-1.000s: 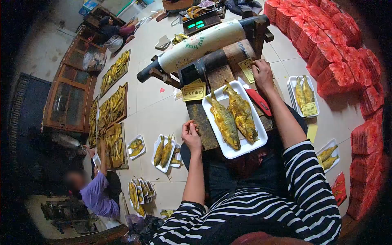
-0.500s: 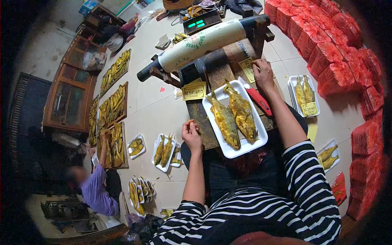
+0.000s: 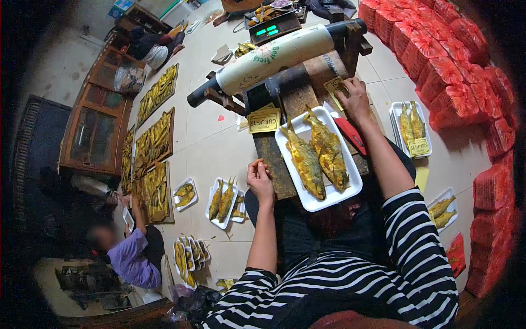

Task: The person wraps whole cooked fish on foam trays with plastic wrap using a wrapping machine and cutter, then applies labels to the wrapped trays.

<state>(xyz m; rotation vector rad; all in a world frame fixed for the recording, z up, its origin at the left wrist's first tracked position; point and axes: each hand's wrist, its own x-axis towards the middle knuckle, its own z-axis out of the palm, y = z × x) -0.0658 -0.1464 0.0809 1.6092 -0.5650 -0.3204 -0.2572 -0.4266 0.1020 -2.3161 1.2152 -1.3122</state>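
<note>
Two yellow fish (image 3: pixel 304 162) lie side by side in a white foam tray (image 3: pixel 350 189), which rests tilted on a dark wooden board (image 3: pixel 274 159). My right hand (image 3: pixel 355 98) touches a yellow printed label (image 3: pixel 335 88) beyond the tray, fingers bent over its right edge. Left of the tray, my left hand (image 3: pixel 259 176) is curled, its fingers pressed together; what they hold, if anything, is too small to name. A red-handled knife (image 3: pixel 350 134) lies right of the tray. Another stack of yellow labels (image 3: pixel 264 120) sits beyond my left hand.
Across the far side stands a plastic film roll (image 3: pixel 274 59) on a wooden stand. Packed fish trays (image 3: pixel 411 129) sit on the right, near red bundles (image 3: pixel 449 93). At the left, a person (image 3: pixel 134 255) reaches toward boards of fish (image 3: pixel 156 192).
My right hand has closed in on the yellow label, its fingers now over it. The person at the left has moved a white tray. My left hand has barely moved.
</note>
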